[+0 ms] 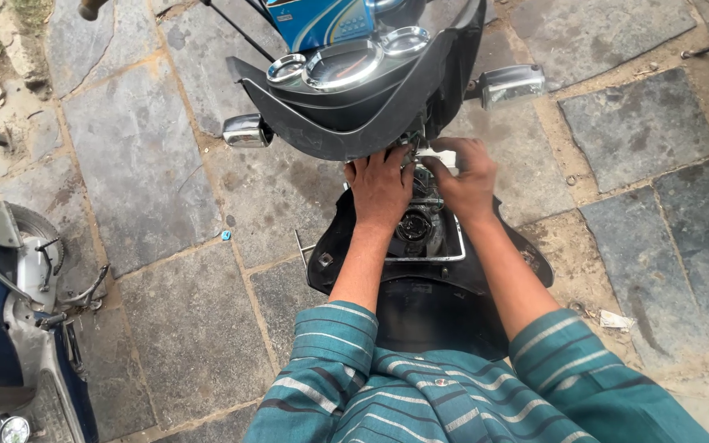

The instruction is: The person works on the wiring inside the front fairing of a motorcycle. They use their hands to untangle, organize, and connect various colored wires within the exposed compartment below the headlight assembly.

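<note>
Both hands at frame centre: left hand [381,187] flat, open on wiring [417,190] inside scooter's open headlight housing [346,123]; right hand [468,176] curled, grip unclear.

Cowl [354,123]: I see black plastic, matt, faintly scuffed.
Gauge rims [342,66]: bright chromed metal round clear glossy lenses.
Turn signals [512,84]: mirror-bright chromed housings, which I take for metal or plated plastic.
Headlamp cavity [417,223]: dull grey metal parts, grimy, beneath my left hand [381,190] and right hand [469,182].
Lower shell [432,303]: black plastic, dusty, semi-matt.
Tank panel [317,20]: blue painted surface, glossy.
Sleeves [330,353]: teal striped woven cloth, soft and matt.
Paving [141,164]: rough grey stone slabs, sandy joints.
</note>
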